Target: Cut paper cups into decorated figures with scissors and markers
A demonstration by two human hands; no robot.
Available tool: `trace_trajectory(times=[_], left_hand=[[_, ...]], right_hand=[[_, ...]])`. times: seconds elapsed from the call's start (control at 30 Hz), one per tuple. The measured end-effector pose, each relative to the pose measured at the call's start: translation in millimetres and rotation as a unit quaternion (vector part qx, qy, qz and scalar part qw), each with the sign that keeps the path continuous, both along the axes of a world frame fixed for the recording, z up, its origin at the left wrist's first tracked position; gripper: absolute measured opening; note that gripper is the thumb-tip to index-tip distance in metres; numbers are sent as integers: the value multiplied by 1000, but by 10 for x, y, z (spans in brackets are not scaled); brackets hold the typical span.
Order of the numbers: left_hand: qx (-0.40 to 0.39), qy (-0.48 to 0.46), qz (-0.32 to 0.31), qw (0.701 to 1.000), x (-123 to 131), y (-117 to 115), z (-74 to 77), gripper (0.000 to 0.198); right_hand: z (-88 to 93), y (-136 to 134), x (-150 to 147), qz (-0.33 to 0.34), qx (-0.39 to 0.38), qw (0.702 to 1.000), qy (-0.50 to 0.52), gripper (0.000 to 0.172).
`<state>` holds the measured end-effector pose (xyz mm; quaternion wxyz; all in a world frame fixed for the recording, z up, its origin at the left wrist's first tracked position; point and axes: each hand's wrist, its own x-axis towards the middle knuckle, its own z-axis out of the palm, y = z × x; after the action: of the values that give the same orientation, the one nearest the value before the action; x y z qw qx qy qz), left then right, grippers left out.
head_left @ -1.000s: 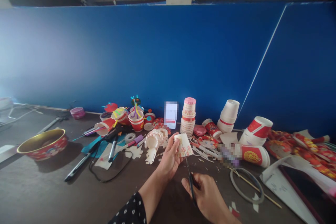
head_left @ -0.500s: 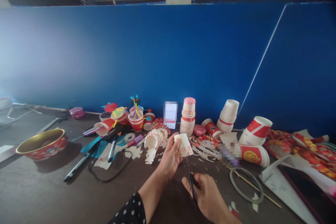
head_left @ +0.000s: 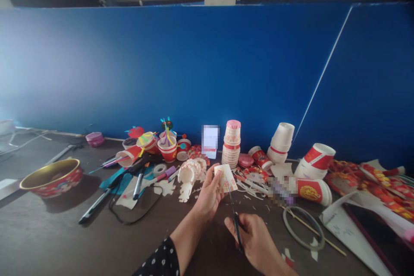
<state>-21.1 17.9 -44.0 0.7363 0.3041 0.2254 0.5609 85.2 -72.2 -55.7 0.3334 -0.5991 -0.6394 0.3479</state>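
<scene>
Between the thumb and fingers of my left hand [head_left: 209,196] is a small piece of patterned paper [head_left: 226,177], white with red and yellowish print. My right hand [head_left: 255,239] is wrapped round the black handles of a pair of scissors [head_left: 237,226]. Their blades point away from me and meet the lower edge of the paper; whether they are parted is too fine to tell. Just beyond the paper rises a stack of paper cups [head_left: 231,155] with a pink top. White curled paper pieces [head_left: 187,174] lie to the left of my left hand.
At left stands a gold-rimmed bowl [head_left: 51,179], near a black glue gun [head_left: 119,181] with its cable. On the right are a grey ring [head_left: 304,228] over a thin stick, a tipped red cup [head_left: 313,192] and a dark tablet [head_left: 378,233]. A blue partition [head_left: 194,69] closes the back.
Almost nothing differs. The paper has shifted very slightly against the scissor blades, while both hands keep their places and their hold.
</scene>
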Motion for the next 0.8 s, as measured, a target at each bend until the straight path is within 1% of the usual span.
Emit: trace_trajectory(times=[0.43,0.8], left_hand=[[27,-4,-7,1000,-7,-11,23,35],[21,15,-6,1000,2,-28,52,35]], right_hand=[[24,1,1,-14,-1,1000,6,47],[45,-10,-13,-20,8,1000,10,49]])
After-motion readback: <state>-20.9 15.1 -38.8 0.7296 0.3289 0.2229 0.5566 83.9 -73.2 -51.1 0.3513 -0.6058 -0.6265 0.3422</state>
